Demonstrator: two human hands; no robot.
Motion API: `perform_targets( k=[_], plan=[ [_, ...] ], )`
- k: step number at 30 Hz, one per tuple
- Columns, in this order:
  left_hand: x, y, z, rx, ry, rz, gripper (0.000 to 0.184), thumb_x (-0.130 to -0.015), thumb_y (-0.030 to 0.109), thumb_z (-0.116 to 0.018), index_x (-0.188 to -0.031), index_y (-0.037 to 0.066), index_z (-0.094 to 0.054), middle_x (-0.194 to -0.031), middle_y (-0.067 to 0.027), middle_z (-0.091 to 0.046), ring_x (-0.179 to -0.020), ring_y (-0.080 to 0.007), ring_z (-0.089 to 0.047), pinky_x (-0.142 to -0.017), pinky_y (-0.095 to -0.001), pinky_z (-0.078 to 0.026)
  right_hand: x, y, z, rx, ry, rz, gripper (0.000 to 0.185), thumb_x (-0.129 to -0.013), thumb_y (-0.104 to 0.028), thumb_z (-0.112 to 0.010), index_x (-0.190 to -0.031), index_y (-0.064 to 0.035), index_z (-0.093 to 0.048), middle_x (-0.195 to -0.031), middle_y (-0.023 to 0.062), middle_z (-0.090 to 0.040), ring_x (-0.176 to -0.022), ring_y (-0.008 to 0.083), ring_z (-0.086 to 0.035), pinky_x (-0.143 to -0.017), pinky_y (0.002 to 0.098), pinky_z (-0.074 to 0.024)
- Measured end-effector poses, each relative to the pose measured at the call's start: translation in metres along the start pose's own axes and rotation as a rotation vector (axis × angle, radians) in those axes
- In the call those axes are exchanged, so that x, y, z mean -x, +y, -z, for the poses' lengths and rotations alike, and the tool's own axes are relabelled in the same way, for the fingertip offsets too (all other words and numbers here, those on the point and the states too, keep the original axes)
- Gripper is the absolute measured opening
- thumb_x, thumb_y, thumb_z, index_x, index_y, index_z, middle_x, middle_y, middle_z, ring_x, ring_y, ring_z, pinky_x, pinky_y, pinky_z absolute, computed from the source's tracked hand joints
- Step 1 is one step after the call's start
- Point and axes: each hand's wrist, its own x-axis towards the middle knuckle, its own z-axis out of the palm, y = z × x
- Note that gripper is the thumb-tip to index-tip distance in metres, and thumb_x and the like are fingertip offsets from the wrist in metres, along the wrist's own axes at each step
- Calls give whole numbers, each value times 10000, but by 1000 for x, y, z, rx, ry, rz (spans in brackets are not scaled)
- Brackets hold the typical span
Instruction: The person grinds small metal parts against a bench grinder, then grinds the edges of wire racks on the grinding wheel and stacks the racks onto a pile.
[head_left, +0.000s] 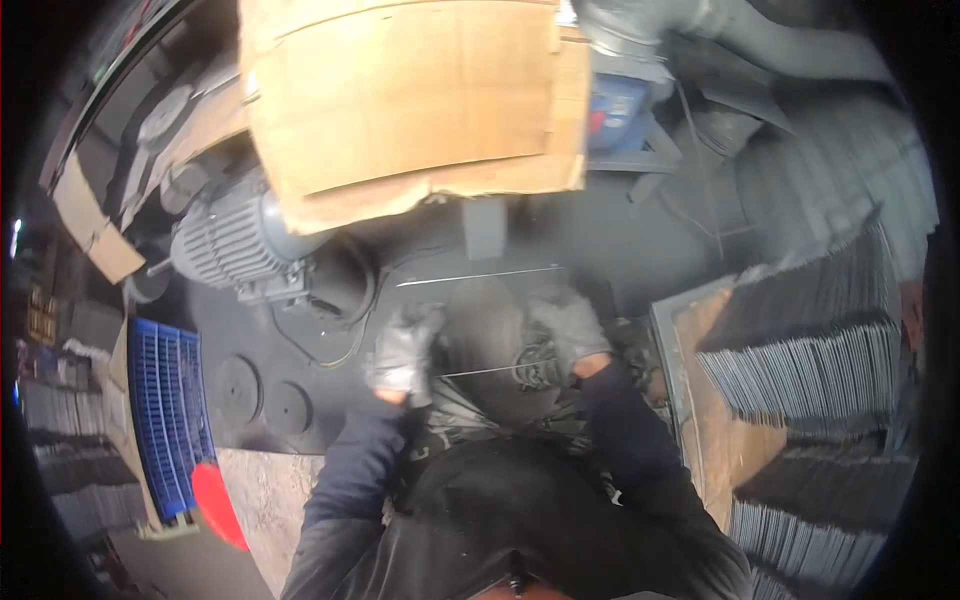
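My left hand (405,350), in a pale grey work glove, is at the left side of a dark flat plate (485,325) in front of my body. At the plate's right side is my right hand (568,328), gloved as well. Both hands look curled around its sides, though motion blurs the fingers. Thin light lines run along the far and near edges of the plate. It could be one plate or several together; I cannot tell. Below it, patterned cloth (470,425) shows at my lap.
A cardboard sheet (410,100) covers the machine ahead. A grey finned motor (225,240) stands at left, near two round discs (238,390). Further left are a blue plastic crate (165,410) and a red object (218,505). Stacked dark plates (810,375) line the right side on wood (715,400).
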Motion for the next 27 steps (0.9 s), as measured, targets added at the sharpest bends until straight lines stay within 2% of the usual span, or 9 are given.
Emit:
perform_targets(
  k=[5, 9, 11, 13, 15, 18, 20, 23, 27],
  plan=[
    [-63, -84, -43, -281, -20, -464, 155, -977, 164, -707, -1050, 37, -659, -918, -51, -709, -834, -174, -657, -758, -290, -528, -12, -37, 40, 120, 88, -36, 207, -866, -150, -789, -996, -13, -705, -908, 51, -704, -757, 160, -659, -668, 307, -531],
    [-74, -80, -48, -95, -187, 85, 198, -1036, 225, -614, -1071, 39, -672, -924, -74, -722, -835, -241, -689, -767, -373, -564, -43, -1, 56, 126, 182, 54, 203, -859, -155, -797, -980, -21, -706, -899, 27, -688, -760, 140, -644, -671, 296, -516],
    [-95, -155, -22, -440, 24, -432, 204, -1056, 210, -560, -1056, 46, -682, -925, -74, -721, -811, -242, -690, -742, -392, -565, -49, 0, 34, 72, 132, 27, 199, -853, -145, -795, -981, -23, -703, -892, 21, -680, -765, 137, -640, -678, 300, -517],
    [-68, -122, 9, -626, 98, -441, 198, -1066, 173, -524, -1057, 52, -681, -925, -70, -710, -793, -225, -681, -724, -387, -560, -55, 14, 1, 51, 48, -29, 199, -847, -134, -788, -984, -22, -698, -886, 16, -672, -771, 136, -638, -686, 308, -521],
    [-40, -91, 51, -396, -33, -24, 195, -1076, 149, -500, -1081, 60, -673, -934, -68, -695, -784, -208, -665, -717, -369, -545, -53, 30, -40, 41, 17, -74, 206, -843, -138, -775, -996, -18, -705, -880, 11, -668, -777, 141, -645, -690, 314, -524],
    [-59, -112, 68, -897, 37, -447, 201, -1073, 167, -508, -1083, 63, -679, -911, -76, -695, -760, -222, -657, -707, -385, -530, -47, 22, -36, 74, 55, -52, 205, -855, -143, -755, -1009, -13, -718, -878, 13, -675, -776, 147, -652, -684, 317, -525],
    [-61, -63, 22, -548, -71, 14, 149, -1028, 142, -589, -1113, 40, -655, -952, -78, -694, -822, -211, -651, -748, -364, -528, -42, -2, -17, 151, 107, -13, 218, -871, -135, -742, -1043, -3, -718, -882, 26, -689, -776, 151, -658, -680, 315, -526],
    [-78, -83, -52, -323, -78, -226, 233, -916, 117, -743, -1106, 28, -639, -983, -85, -695, -885, -206, -645, -796, -345, -524, -31, -14, 46, 243, 195, -59, 263, -886, -133, -740, -1100, 15, -700, -903, 55, -713, -791, 159, -665, -688, 313, -531],
    [-85, -147, -27, -497, 10, -364, 148, -940, 87, -627, -1072, 44, -678, -973, -144, -706, -895, -267, -674, -789, -383, -532, -53, 6, 52, 93, 188, -141, 274, -854, -140, -797, -1066, 8, -707, -870, 51, -697, -781, 153, -662, -677, 287, -527]
  ],
)
